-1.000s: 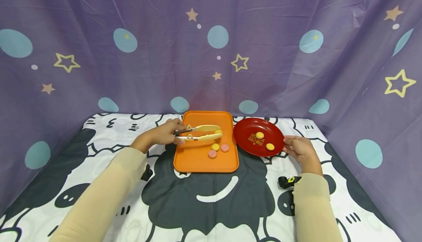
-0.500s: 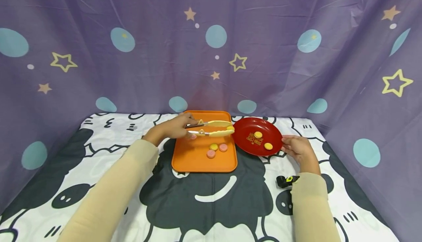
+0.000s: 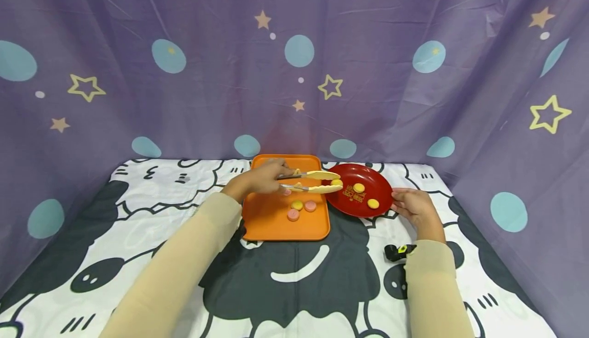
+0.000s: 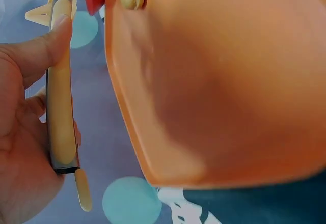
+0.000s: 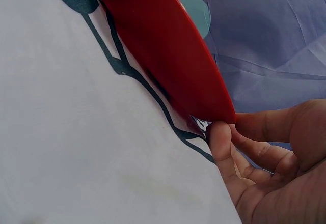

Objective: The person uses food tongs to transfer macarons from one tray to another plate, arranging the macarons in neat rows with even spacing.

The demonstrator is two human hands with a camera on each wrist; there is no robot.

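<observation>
My left hand (image 3: 267,178) grips cream-tipped tongs (image 3: 322,175), whose handle (image 4: 63,91) runs along the palm in the left wrist view. A yellow macaron (image 3: 337,182) sits between the tong tips, above the left side of a red plate (image 3: 378,184). My right hand (image 3: 417,209) pinches the plate's right rim, with thumb and fingers (image 5: 220,140) at its edge in the right wrist view. Two yellow macarons (image 3: 359,187) lie on the plate. On the orange tray (image 3: 276,230) are one yellow macaron (image 3: 296,205) and two pink macarons (image 3: 310,206).
The plate stands right beside the tray on a table with a black and white cartoon cloth (image 3: 294,297). A purple curtain (image 3: 221,97) hangs behind. Near my right sleeve is a small black item (image 3: 395,252) with a yellow mark.
My left hand has moved right with the tongs, carrying a yellow macaron from the tray to above the plate's left side. My right hand stays at the plate's rim.
</observation>
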